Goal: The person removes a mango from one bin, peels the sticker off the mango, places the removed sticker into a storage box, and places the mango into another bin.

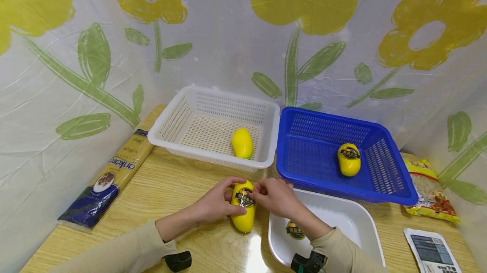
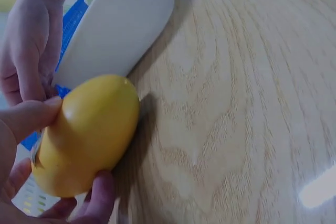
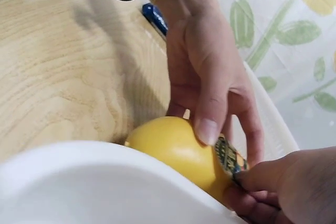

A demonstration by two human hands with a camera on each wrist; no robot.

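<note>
My left hand (image 1: 214, 202) grips a yellow mango (image 1: 243, 221) just above the table, thumb on one side and fingers curled round the other. A dark oval sticker (image 1: 244, 197) with gold lettering sits on the mango's upper face. With thumb and fingertips, my right hand (image 1: 276, 197) pinches the edge of that sticker. In the right wrist view the sticker (image 3: 228, 157) stands out at the pinched edge. The left wrist view shows the smooth side of the mango (image 2: 97, 129), the sticker mostly hidden there.
Behind the hands, a white basket (image 1: 213, 159) holds one plain mango (image 1: 242, 143). A blue basket (image 1: 304, 180) holds a mango (image 1: 349, 165) with a sticker. Under my right forearm is a white tray (image 1: 354, 218) with a loose sticker (image 1: 294, 230). Packets (image 1: 110, 180) lie at both sides.
</note>
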